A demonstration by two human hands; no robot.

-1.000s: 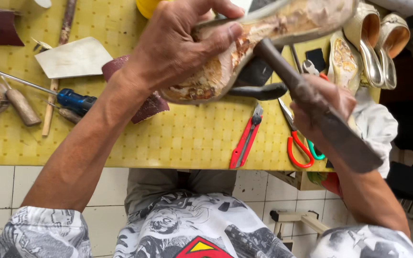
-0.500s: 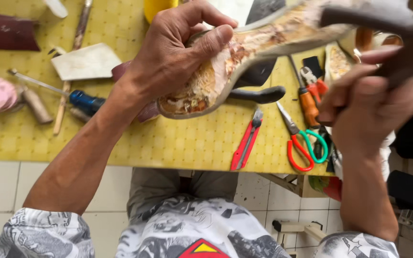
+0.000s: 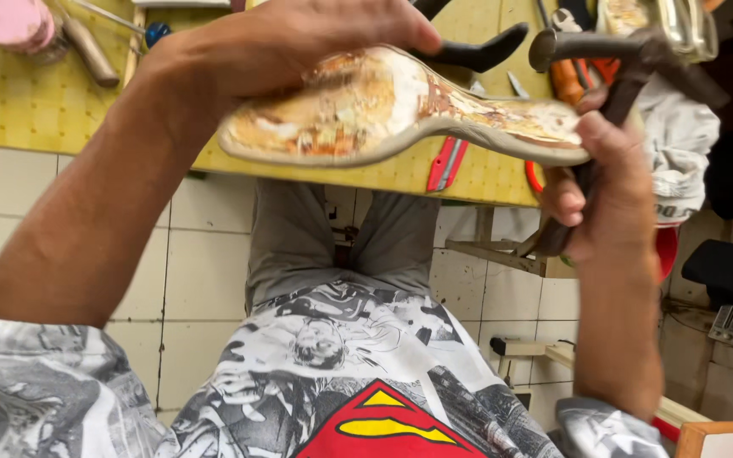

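shoe sole (image 3: pixel 400 114) in left hand (image 3: pixel 290 42), hammer (image 3: pixel 604 93) in right hand (image 3: pixel 608 191)

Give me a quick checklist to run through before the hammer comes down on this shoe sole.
1. Left hand grips the shoe sole from above: ok.
2. Right hand has a closed grip on the hammer handle: ok.
3. Hammer head is raised above the sole's narrow end: ok.
4. Left fingers are away from that narrow end: ok, they sit over the wide part.
5. Sole is braced on the yellow table: not ok, it is held in the air over the edge.
6. A nail or tack is in place: cannot tell.
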